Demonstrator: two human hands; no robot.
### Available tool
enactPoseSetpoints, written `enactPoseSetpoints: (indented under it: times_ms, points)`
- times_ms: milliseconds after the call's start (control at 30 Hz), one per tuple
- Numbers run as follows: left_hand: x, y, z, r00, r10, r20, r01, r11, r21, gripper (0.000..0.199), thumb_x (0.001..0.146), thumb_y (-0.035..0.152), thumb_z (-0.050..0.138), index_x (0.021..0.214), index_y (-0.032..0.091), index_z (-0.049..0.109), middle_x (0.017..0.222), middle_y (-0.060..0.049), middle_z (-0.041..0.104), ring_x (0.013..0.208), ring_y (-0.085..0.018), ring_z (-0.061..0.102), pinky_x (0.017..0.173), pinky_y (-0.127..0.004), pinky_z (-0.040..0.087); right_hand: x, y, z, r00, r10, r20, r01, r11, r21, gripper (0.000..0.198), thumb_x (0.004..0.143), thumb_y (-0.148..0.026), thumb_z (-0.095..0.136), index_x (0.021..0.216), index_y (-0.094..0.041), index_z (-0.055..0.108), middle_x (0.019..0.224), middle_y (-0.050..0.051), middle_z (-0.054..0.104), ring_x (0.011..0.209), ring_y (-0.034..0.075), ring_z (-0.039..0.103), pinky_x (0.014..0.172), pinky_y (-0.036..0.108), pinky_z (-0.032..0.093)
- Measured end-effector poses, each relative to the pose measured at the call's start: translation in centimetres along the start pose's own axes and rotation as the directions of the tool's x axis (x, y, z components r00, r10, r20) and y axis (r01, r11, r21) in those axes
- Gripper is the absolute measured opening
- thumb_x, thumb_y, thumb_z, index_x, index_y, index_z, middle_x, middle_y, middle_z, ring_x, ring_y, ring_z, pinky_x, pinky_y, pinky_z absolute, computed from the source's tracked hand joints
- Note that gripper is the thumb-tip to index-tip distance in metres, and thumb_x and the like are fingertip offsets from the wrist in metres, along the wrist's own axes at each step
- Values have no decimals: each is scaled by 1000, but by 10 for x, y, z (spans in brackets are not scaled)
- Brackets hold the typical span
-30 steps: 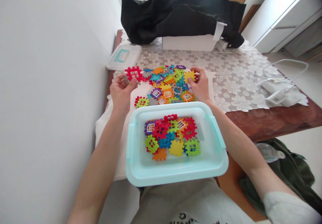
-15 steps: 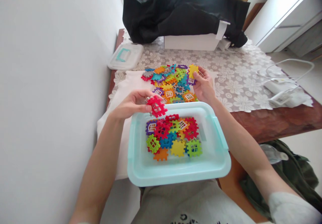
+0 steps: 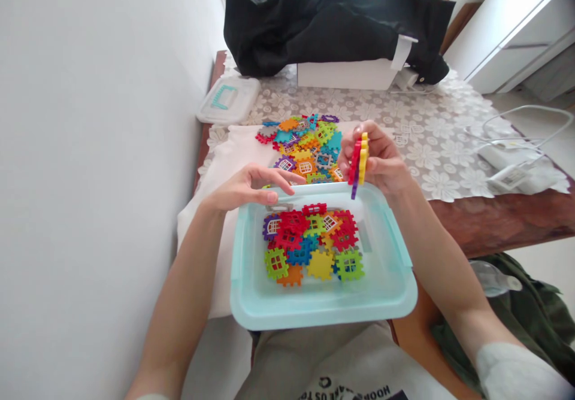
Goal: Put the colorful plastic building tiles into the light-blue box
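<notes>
three stacked plastic tiles (image 3: 359, 159), red, yellow, purple, now pinched edge-on in right hand (image 3: 380, 163), lifted off pile. left hand (image 3: 250, 188) empty, fingers loose; red tile dropped into pale blue plastic tub (image 3: 251, 295) below it.

A black garment (image 3: 332, 17) lies heaped over a white box (image 3: 348, 75) at the far end of the surface (image 3: 494, 220), which is spread with a lace floral tablecloth (image 3: 431, 142). A clear lid with a teal handle (image 3: 228, 99) rests near the wall; white cables and a charger (image 3: 510, 166) sit at the right edge, above a green bag (image 3: 516, 310) on the floor.
</notes>
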State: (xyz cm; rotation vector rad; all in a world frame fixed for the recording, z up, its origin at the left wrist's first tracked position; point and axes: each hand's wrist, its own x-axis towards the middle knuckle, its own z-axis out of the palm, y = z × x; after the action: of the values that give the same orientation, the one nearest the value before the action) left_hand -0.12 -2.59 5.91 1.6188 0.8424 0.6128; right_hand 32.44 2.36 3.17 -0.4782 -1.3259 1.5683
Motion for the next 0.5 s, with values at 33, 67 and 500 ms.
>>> enactPoseSetpoints:
  times_ms: [33,67,500]
  points:
    - [0,-1,0,1000,-17,-6,17,1000,-17,43,79,69,97,97,30,95,131,-15,87,126,-44,81,109,-58,67,0,-1,2,998,16,58,-16,1000,4,57,69,-52,108,111,-32,74,102,1,76,85,22,80,68,35,73]
    - [0,-2,1,999,-36,-20,35,999,-35,42,79,67,97,96,29,95,127,-15,88,122,-43,83,104,-56,69,1,-2,3,992,29,121,-30,1000,3,54,69,-51,108,106,-30,74,98,0,76,81,21,79,67,34,72]
    - [2,3,19,963,-151,-224,76,948,-311,41,66,45,106,73,21,73,106,-14,90,90,-39,88,83,-53,72,11,9,1,977,16,211,17,988,-154,59,89,-85,79,106,-29,83,115,9,85,111,30,83,107,51,68]
